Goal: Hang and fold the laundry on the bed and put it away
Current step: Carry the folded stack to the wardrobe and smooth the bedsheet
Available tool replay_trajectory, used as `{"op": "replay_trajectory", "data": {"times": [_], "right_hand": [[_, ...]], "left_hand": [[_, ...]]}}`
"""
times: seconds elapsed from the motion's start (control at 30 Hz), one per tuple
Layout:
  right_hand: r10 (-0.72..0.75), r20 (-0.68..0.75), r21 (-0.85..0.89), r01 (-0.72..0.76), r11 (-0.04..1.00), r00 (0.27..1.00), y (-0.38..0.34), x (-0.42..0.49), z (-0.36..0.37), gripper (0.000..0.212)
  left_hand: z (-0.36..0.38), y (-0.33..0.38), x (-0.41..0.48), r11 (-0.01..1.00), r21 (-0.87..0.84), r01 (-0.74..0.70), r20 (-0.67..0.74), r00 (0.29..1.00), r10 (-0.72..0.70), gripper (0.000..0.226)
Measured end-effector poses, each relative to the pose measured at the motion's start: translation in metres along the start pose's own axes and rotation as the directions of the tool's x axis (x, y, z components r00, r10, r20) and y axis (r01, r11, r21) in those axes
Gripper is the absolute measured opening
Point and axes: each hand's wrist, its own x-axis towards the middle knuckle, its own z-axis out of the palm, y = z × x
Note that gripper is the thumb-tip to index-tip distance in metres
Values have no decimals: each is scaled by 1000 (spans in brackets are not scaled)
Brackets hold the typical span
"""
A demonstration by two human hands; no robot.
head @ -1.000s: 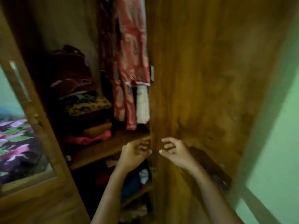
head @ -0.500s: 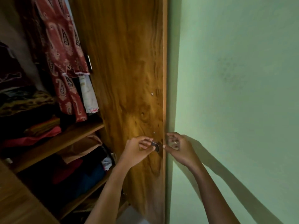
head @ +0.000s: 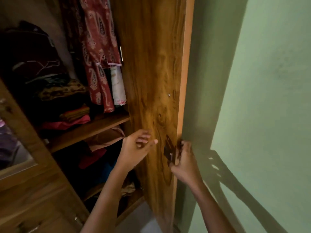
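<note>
The wooden wardrobe door [head: 151, 73] stands open in front of me, its inner face toward me. A dark metal latch [head: 169, 151] sits near its right edge. My right hand [head: 183, 158] wraps round that door edge beside the latch, fingers behind the door. My left hand [head: 136, 148] hovers against the door's inner face left of the latch, fingers loosely bent, holding nothing. A red paisley garment [head: 99, 52] hangs inside the wardrobe with a white cloth [head: 118, 84] below it. Folded clothes [head: 67, 113] are stacked on the shelf [head: 94, 128].
A pale green wall [head: 269, 98] fills the right side, close behind the door. A second wardrobe door with a mirror [head: 11, 145] stands at the left. More clothes [head: 99, 155] fill the lower shelf. A drawer front [head: 42, 216] is at bottom left.
My left hand has let go of the latch and pulled back left. My right hand has closed round the door's edge. The view has swung left, showing more of the wardrobe.
</note>
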Motion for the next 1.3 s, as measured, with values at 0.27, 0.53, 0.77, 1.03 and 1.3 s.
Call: {"op": "replay_trajectory", "data": {"times": [0.27, 0.53, 0.77, 1.03, 1.3], "right_hand": [[-125, 70, 345, 94, 934, 990, -44, -11, 48, 26], [-256, 292, 408, 122, 905, 921, -104, 0, 130, 39], [-347, 306, 103, 332, 938, 886, -145, 20, 219, 53], [-459, 208, -110, 486, 867, 864, -201, 70, 300, 33], [-458, 26, 94, 454, 886, 889, -216, 93, 346, 36]], "left_hand": [[-55, -7, -42, 988, 131, -82, -161, 982, 103, 51], [-122, -43, -67, 985, 167, 53, -333, 943, 6, 31], [-176, -101, -51, 953, 104, 285, -639, 753, -156, 57], [-224, -158, -5, 865, 8, 503, -682, 635, -363, 78], [-246, -190, 22, 899, 15, 438, -706, 641, -301, 28]]}}
